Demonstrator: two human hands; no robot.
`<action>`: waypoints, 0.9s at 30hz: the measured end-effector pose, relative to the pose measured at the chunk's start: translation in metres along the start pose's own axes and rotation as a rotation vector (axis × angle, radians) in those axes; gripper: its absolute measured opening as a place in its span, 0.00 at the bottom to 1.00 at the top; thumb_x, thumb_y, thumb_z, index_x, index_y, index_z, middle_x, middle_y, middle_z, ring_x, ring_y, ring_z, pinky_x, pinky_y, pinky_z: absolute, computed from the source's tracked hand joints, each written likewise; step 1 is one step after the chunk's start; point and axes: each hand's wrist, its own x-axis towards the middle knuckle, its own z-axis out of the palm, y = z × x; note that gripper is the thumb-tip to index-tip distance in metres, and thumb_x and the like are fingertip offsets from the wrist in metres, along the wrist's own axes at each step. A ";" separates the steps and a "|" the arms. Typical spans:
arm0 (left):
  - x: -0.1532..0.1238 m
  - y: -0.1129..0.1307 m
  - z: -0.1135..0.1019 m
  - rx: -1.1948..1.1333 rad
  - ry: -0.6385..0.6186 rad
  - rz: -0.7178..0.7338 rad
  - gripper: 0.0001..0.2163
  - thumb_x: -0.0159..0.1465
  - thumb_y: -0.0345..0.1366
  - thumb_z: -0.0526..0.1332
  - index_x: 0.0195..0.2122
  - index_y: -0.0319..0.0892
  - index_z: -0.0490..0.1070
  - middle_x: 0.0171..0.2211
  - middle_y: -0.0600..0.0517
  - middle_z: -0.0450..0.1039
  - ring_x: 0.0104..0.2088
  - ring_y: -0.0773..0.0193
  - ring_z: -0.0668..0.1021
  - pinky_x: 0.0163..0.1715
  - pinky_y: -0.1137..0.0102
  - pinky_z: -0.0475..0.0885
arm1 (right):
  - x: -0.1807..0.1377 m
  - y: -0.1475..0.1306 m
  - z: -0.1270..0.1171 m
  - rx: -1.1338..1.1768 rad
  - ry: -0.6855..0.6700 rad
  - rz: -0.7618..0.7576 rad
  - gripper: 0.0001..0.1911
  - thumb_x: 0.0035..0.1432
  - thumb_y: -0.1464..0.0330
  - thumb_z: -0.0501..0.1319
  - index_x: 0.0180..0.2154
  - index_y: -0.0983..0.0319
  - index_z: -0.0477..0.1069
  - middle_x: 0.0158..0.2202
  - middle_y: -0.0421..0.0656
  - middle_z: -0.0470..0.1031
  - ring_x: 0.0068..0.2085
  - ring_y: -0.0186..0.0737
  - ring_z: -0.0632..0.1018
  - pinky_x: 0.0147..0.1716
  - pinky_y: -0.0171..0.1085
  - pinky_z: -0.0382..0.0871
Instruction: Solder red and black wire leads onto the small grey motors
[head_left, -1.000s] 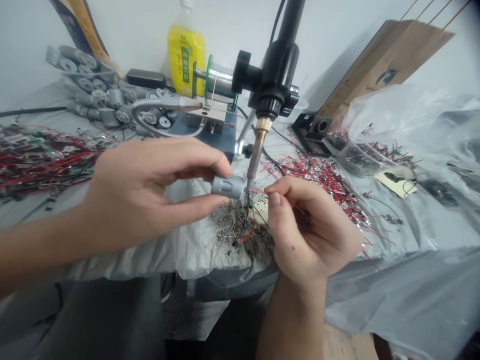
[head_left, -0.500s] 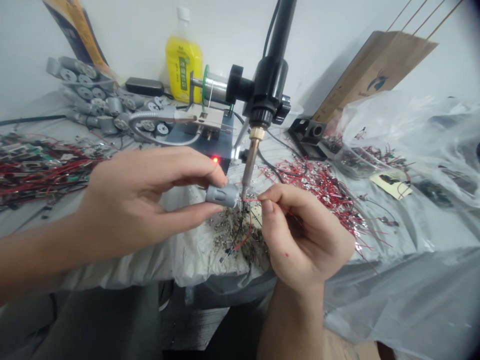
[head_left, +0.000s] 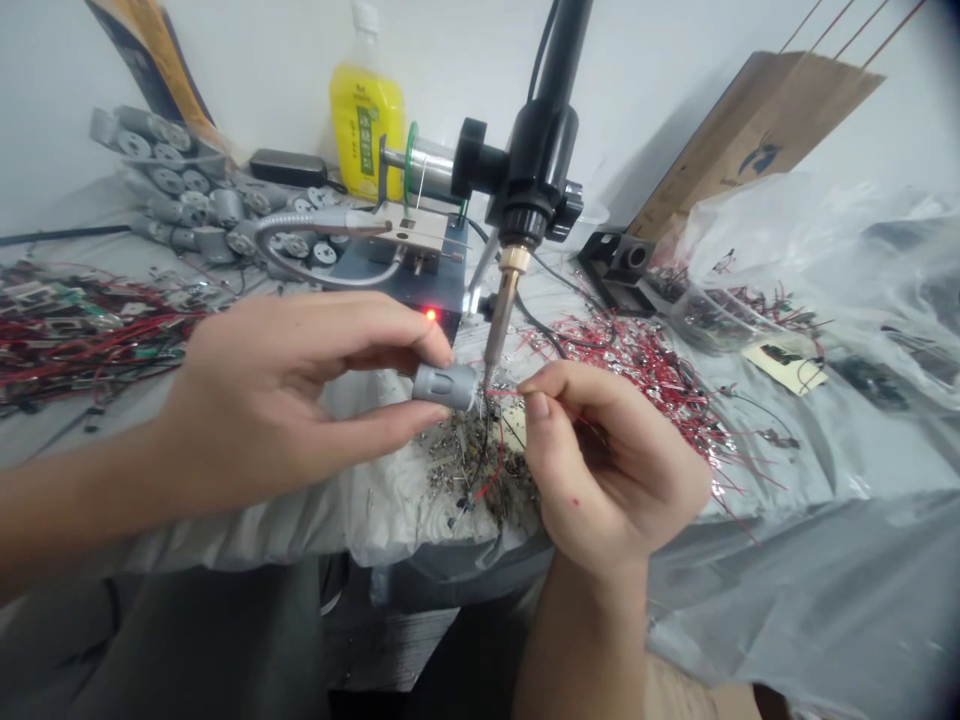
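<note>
Soldering iron (head_left: 515,259) cut off at top edge; contact btwn. tip & grey motor (head_left: 444,387) too small to tell. Red wire (head_left: 506,393) partly hidden by R hand (head_left: 611,465); yellow bottle's (head_left: 365,125) label txt blurred.

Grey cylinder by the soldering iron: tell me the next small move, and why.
Probably hold the grey cylinder and red wire steady: the left hand pinches one, the right hand the other, close by the soldering iron. Contact at its tip is too small to confirm.

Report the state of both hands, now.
Left hand: closed, holding a grey motor.
Right hand: closed, pinching a red wire.
</note>
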 end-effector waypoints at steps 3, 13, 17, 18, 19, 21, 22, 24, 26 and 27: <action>0.000 0.001 0.000 -0.015 -0.006 -0.018 0.11 0.69 0.39 0.76 0.52 0.53 0.85 0.50 0.54 0.89 0.48 0.60 0.91 0.55 0.67 0.91 | 0.000 0.000 0.000 0.016 0.000 0.000 0.06 0.70 0.76 0.67 0.40 0.60 0.81 0.30 0.37 0.71 0.28 0.26 0.67 0.25 0.30 0.62; -0.001 0.000 0.000 -0.007 0.001 -0.006 0.10 0.69 0.38 0.76 0.50 0.54 0.86 0.49 0.54 0.89 0.46 0.60 0.91 0.55 0.68 0.92 | -0.001 0.002 0.000 -0.007 0.036 0.016 0.06 0.70 0.75 0.68 0.40 0.60 0.81 0.31 0.37 0.72 0.29 0.27 0.68 0.25 0.30 0.61; -0.001 -0.002 -0.001 -0.025 0.002 -0.037 0.09 0.69 0.39 0.76 0.50 0.53 0.85 0.49 0.54 0.89 0.46 0.60 0.91 0.55 0.70 0.91 | 0.000 0.003 -0.003 -0.018 0.038 0.008 0.06 0.70 0.75 0.67 0.40 0.59 0.80 0.31 0.36 0.72 0.29 0.27 0.68 0.26 0.28 0.62; -0.001 -0.002 -0.001 -0.020 0.008 -0.030 0.09 0.69 0.39 0.76 0.50 0.53 0.85 0.48 0.54 0.89 0.45 0.61 0.91 0.55 0.71 0.91 | 0.000 0.003 -0.003 -0.014 0.032 0.007 0.06 0.70 0.75 0.67 0.40 0.59 0.80 0.31 0.37 0.72 0.29 0.27 0.68 0.26 0.29 0.62; -0.001 -0.002 -0.001 -0.013 0.013 -0.023 0.09 0.69 0.39 0.76 0.50 0.53 0.85 0.48 0.54 0.89 0.45 0.61 0.91 0.55 0.71 0.91 | 0.000 0.003 -0.003 -0.010 0.032 0.008 0.06 0.70 0.75 0.67 0.39 0.59 0.80 0.31 0.37 0.72 0.29 0.27 0.68 0.26 0.29 0.62; -0.001 -0.002 -0.001 -0.009 0.011 -0.016 0.10 0.69 0.38 0.76 0.50 0.53 0.85 0.48 0.55 0.89 0.45 0.61 0.91 0.55 0.72 0.91 | 0.000 0.003 -0.002 -0.010 0.040 0.010 0.06 0.71 0.75 0.67 0.39 0.60 0.81 0.31 0.37 0.72 0.28 0.27 0.68 0.25 0.29 0.62; 0.000 -0.002 0.000 -0.014 0.007 -0.021 0.10 0.69 0.38 0.76 0.51 0.53 0.85 0.48 0.54 0.89 0.45 0.61 0.91 0.54 0.71 0.91 | 0.000 0.002 -0.001 -0.013 0.046 0.006 0.06 0.70 0.75 0.67 0.40 0.60 0.81 0.31 0.37 0.72 0.28 0.27 0.67 0.25 0.30 0.62; 0.000 -0.001 0.001 -0.027 0.002 -0.033 0.10 0.69 0.38 0.75 0.51 0.53 0.85 0.49 0.53 0.89 0.46 0.59 0.91 0.54 0.67 0.92 | 0.001 0.002 0.000 -0.027 0.063 -0.009 0.05 0.70 0.74 0.67 0.40 0.59 0.82 0.31 0.37 0.72 0.28 0.28 0.68 0.25 0.30 0.63; 0.000 -0.001 0.002 -0.025 0.012 -0.023 0.10 0.69 0.38 0.75 0.51 0.53 0.85 0.49 0.53 0.89 0.46 0.58 0.91 0.53 0.65 0.93 | 0.001 0.003 0.000 -0.046 0.074 -0.022 0.05 0.71 0.73 0.68 0.41 0.59 0.82 0.31 0.38 0.73 0.29 0.28 0.69 0.25 0.30 0.64; 0.000 0.000 0.002 -0.023 0.019 -0.013 0.10 0.69 0.38 0.76 0.51 0.54 0.85 0.49 0.54 0.89 0.46 0.58 0.90 0.53 0.64 0.93 | 0.001 0.004 0.001 -0.055 0.081 -0.026 0.05 0.71 0.73 0.68 0.42 0.59 0.82 0.31 0.38 0.74 0.28 0.28 0.69 0.25 0.30 0.65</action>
